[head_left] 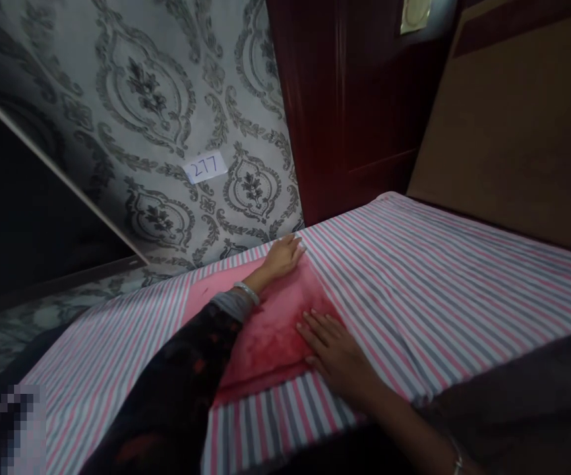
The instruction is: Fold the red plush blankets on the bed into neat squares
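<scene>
A pink and red folded cloth (pixel 275 330) lies flat on a striped sheet (pixel 414 284) of pink, white and grey. My left hand (pixel 284 256) rests at the cloth's far edge, fingers stretched out over its far right corner. Nearer to me, my right hand (pixel 337 356) lies flat with fingers spread on the cloth's right edge, partly over the stripes. Neither hand grips anything that I can see. My left forearm, in a dark sleeve, hides part of the cloth's left side.
Behind the sheet stands a wall with patterned grey paper (pixel 147 99), bearing a paper label (pixel 206 167) marked 277. A dark red door (pixel 355 99) is beside it. A brown board (pixel 517 125) leans at the right, and a dark panel (pixel 23 198) is at the left.
</scene>
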`<state>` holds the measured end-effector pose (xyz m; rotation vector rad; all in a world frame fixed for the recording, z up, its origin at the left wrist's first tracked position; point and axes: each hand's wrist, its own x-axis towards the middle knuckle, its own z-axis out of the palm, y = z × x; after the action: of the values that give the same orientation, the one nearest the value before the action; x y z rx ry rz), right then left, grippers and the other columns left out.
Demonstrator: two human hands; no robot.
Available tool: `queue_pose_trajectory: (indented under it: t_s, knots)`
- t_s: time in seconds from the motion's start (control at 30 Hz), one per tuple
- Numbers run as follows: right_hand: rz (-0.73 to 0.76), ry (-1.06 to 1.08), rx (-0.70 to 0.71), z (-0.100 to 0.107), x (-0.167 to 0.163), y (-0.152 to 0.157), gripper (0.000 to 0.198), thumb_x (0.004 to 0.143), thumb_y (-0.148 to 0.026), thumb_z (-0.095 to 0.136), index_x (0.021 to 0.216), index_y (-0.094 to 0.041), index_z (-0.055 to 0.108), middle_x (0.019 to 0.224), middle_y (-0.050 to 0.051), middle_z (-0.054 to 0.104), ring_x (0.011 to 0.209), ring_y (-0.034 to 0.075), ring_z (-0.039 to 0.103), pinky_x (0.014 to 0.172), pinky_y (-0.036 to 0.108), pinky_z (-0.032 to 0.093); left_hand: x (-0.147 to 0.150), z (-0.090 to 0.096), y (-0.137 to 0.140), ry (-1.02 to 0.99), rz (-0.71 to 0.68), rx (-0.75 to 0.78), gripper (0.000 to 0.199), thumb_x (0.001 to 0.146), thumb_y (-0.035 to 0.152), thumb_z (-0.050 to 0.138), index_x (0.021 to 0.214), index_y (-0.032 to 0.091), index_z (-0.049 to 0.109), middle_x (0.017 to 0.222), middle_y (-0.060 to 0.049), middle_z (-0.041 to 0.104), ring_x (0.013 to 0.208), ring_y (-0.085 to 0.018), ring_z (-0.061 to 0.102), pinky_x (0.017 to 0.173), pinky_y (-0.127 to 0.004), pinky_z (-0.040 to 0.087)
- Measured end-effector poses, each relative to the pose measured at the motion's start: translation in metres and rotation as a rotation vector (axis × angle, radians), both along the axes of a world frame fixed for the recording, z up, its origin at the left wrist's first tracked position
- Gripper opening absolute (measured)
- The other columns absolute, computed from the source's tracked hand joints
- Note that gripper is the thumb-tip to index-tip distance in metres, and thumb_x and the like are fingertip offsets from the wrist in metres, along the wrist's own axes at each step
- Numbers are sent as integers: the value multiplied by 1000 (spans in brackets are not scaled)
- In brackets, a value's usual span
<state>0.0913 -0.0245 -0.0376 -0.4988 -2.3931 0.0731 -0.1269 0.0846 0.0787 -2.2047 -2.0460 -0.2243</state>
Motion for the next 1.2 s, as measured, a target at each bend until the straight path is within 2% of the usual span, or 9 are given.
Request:
queue_pose_trajectory:
  t_s: [0.17,0.27,0.37,0.47,0.57,0.77,0.9,1.03,1.2]
  knots:
    - [18,-29,5,0,3,0,55,93,-19,58,147,-21,52,154,14,45,144,31,36,114,54,37,12,-5,-93,-91,-266,-193,60,104,52,28,155,22,36,164,-11,30,153,-26,22,124,-50,17]
    - [45,-26,24,1,5,0,54,93,-19,58,146,-22,53,155,14,44,145,32,35,113,56,36,12,-11,-134,-147,-275,-280,58,104,52,24,157,28,31,167,-7,22,155,-22,15,125,-52,11]
    - [39,1,33,10,4,-2,43,95,-20,55,138,-20,60,149,15,51,142,32,39,113,58,36,5,-13,-148,-234,-241,-318,61,104,55,22,157,28,31,167,-6,22,155,-22,15,126,-51,9]
    - [74,8,18,27,-6,-9,40,97,-21,53,136,-20,61,146,14,54,143,30,38,116,56,33,0,-13,-147,-379,-216,-298,65,103,58,16,158,26,32,166,-5,24,154,-20,17,126,-47,13]
    - [200,-79,-11,36,-20,-16,46,96,-25,57,143,-24,56,147,9,54,142,26,39,118,51,32,0,-15,-147,-450,-266,-285,67,103,56,9,157,23,32,165,-6,29,153,-18,21,126,-43,16]
    - [280,-230,-83,16,-26,-22,68,91,-34,68,153,-31,41,150,4,51,140,28,43,120,53,29,-21,-30,-138,-120,-492,-320,61,102,57,31,158,33,28,167,-5,18,155,-27,10,124,-59,2]
    - [257,-186,-18,8,-23,-23,74,91,-33,66,157,-29,34,162,2,33,149,29,27,120,51,29,-57,-34,-100,-39,-387,-296,65,102,58,29,160,31,22,168,-7,15,155,-28,8,122,-60,2]
    - [238,-169,19,7,-24,-24,76,88,-30,69,157,-29,35,162,1,34,148,31,29,117,52,35,-94,-39,-57,-64,-219,-303,65,102,60,24,159,32,24,168,-4,15,156,-26,9,124,-55,7]
    - [238,-178,33,7,-24,-24,78,88,-32,69,158,-28,33,162,1,34,147,31,31,115,50,39,-120,-47,-31,-144,-69,-250,61,104,54,19,154,26,38,159,-3,41,147,-18,36,121,-37,27]
